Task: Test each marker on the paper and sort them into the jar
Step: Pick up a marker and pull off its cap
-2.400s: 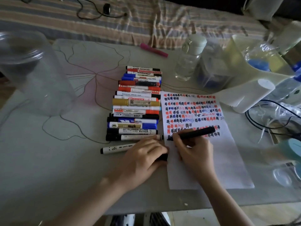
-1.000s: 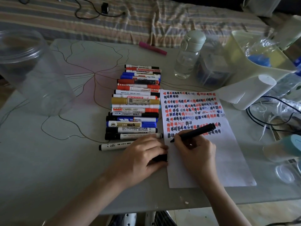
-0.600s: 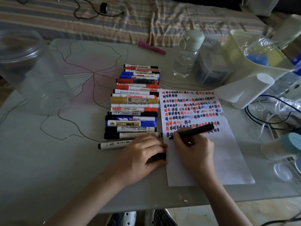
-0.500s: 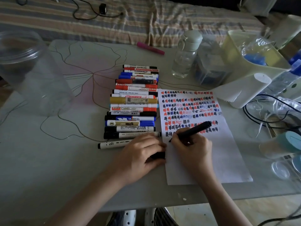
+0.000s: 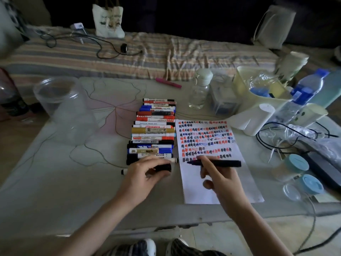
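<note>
Right hand (image 5: 219, 179) pinches our black marker (image 5: 215, 163) near its tip, barrel lying almost level, nib at the left edge of the paper (image 5: 230, 187) beside the last row of marks. Our left hand (image 5: 145, 172) curls over what looks like the black cap (image 5: 163, 167), just beside the paper's left edge near the front of the desk (image 5: 55, 191). To finish well, we judge the nib should lift cleanly so it does not smear, then meet the cap squarely and click home. The row of markers (image 5: 153, 130) lies along the paper's left edge; the clear jar (image 5: 64, 108) stands toward the far left corner, so we carry the capped marker over the row without nudging it.
</note>
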Demonstrator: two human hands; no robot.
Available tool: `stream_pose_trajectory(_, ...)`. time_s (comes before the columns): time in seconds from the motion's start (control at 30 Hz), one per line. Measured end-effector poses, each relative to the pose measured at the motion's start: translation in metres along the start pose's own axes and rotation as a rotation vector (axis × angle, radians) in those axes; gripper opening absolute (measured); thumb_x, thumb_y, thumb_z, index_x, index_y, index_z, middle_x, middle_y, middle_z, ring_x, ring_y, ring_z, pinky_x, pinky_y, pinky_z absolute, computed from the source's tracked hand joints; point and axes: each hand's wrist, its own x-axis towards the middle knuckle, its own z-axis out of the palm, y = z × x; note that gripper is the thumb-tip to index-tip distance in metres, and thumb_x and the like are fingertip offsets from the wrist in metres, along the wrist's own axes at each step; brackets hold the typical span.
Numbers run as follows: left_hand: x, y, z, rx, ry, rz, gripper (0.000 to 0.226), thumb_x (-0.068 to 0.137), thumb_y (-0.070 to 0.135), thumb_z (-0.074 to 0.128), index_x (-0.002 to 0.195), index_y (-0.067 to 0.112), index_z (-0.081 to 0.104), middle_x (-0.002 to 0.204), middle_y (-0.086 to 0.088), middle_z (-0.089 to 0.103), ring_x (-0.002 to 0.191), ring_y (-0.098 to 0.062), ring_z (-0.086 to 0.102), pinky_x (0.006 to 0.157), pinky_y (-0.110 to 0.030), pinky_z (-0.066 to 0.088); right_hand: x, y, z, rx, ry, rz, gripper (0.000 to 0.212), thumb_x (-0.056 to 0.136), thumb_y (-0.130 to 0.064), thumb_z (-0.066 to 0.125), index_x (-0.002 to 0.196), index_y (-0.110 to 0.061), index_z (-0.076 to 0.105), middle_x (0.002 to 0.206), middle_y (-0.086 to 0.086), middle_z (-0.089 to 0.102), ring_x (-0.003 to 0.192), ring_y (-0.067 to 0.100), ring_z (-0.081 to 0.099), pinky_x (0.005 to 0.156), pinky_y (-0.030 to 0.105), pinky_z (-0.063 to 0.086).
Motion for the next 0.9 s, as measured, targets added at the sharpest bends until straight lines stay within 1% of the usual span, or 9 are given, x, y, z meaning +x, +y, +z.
stream_pose_trajectory(0.07,-0.007,0.010,-0.001,-0.095,0.010,-0.105,0.028,0.077,0.035,0.068,0.104,0.030,0.071,0.097,0.015,0.072,0.086,-0.003,0.068,0.077,-0.021,0.056,-0.014,-0.001,0.009,0.063,-0.028,0.031,0.017,0.091,-0.024,0.063,0.096,-0.009,0.069,0.070,0.008,0.057,0.061,0.013,0.051,0.050,0.025,0.037)
stream_pose_trajectory(0.13,-0.010,0.018,-0.001,-0.151,0.020,-0.161,0.025,0.076,0.031,0.070,0.101,0.027,0.071,0.089,0.012,0.073,0.075,-0.009,0.069,0.072,-0.023,0.056,-0.023,-0.002,0.016,0.075,-0.036,0.035,0.013,0.094,-0.020,0.061,0.090,-0.010,0.067,0.070,0.009,0.059,0.062,0.015,0.051,0.052,0.026,0.036)
stream_pose_trajectory(0.2,-0.012,0.025,-0.002,-0.169,0.021,-0.165,0.026,0.077,0.031,0.070,0.101,0.022,0.072,0.088,0.012,0.072,0.072,-0.011,0.069,0.070,-0.022,0.055,-0.030,-0.006,0.020,0.077,-0.034,0.029,0.011,0.094,-0.019,0.061,0.089,-0.009,0.065,0.071,0.008,0.064,0.064,0.015,0.054,0.053,0.026,0.039)
stream_pose_trajectory(0.47,-0.015,0.043,-0.005,-0.210,-0.012,-0.126,0.021,0.080,0.016,0.074,0.100,0.017,0.073,0.089,0.008,0.073,0.082,-0.008,0.069,0.074,-0.018,0.053,-0.042,-0.017,0.027,0.055,-0.036,-0.010,0.015,0.090,-0.019,0.065,0.090,-0.006,0.069,0.073,0.010,0.069,0.066,0.019,0.053,0.054,0.029,0.038)
stream_pose_trajectory(0.57,-0.015,0.048,-0.002,-0.254,0.006,-0.132,0.022,0.077,0.021,0.075,0.099,0.018,0.074,0.093,0.007,0.074,0.088,-0.010,0.070,0.082,-0.026,0.056,-0.042,-0.019,0.028,0.031,-0.023,-0.010,0.022,0.079,-0.029,0.071,0.090,-0.009,0.071,0.072,0.008,0.068,0.067,0.018,0.056,0.058,0.031,0.044)
stream_pose_trajectory(0.63,-0.014,0.047,-0.001,-0.272,0.012,-0.143,0.020,0.077,0.016,0.076,0.097,0.019,0.074,0.093,0.006,0.074,0.089,-0.012,0.070,0.084,-0.031,0.057,-0.041,-0.020,0.027,0.052,-0.004,0.011,0.027,0.073,-0.031,0.073,0.090,-0.010,0.071,0.069,0.006,0.064,0.065,0.016,0.054,0.061,0.031,0.044)
stream_pose_trajectory(0.7,-0.013,0.046,-0.001,-0.282,0.014,-0.147,0.020,0.076,0.016,0.078,0.095,0.020,0.075,0.091,0.007,0.075,0.089,-0.012,0.070,0.084,-0.031,0.057,-0.038,-0.020,0.026,0.081,-0.022,0.026,0.023,0.078,-0.025,0.073,0.091,-0.006,0.069,0.066,0.004,0.058,0.061,0.014,0.048,0.056,0.027,0.041)
stream_pose_trajectory(0.8,-0.011,0.047,0.000,-0.273,0.010,-0.119,0.026,0.069,0.028,0.078,0.094,0.021,0.076,0.091,0.007,0.075,0.088,-0.012,0.071,0.083,-0.031,0.057,-0.038,-0.021,0.028,0.115,-0.060,0.032,0.006,0.089,-0.011,0.067,0.087,-0.007,0.064,0.063,0.004,0.049,0.056,0.013,0.039,0.051,0.025,0.035)
stream_pose_trajectory(0.9,-0.007,0.046,0.000,-0.232,0.019,-0.068,0.030,0.067,0.031,0.078,0.094,0.018,0.077,0.090,0.006,0.075,0.086,-0.012,0.071,0.081,-0.031,0.058,-0.037,-0.019,0.029,0.200,-0.068,0.104,0.017,0.092,-0.009,0.062,0.076,-0.009,0.056,0.061,0.004,0.044,0.055,0.012,0.035,0.048,0.023,0.032)
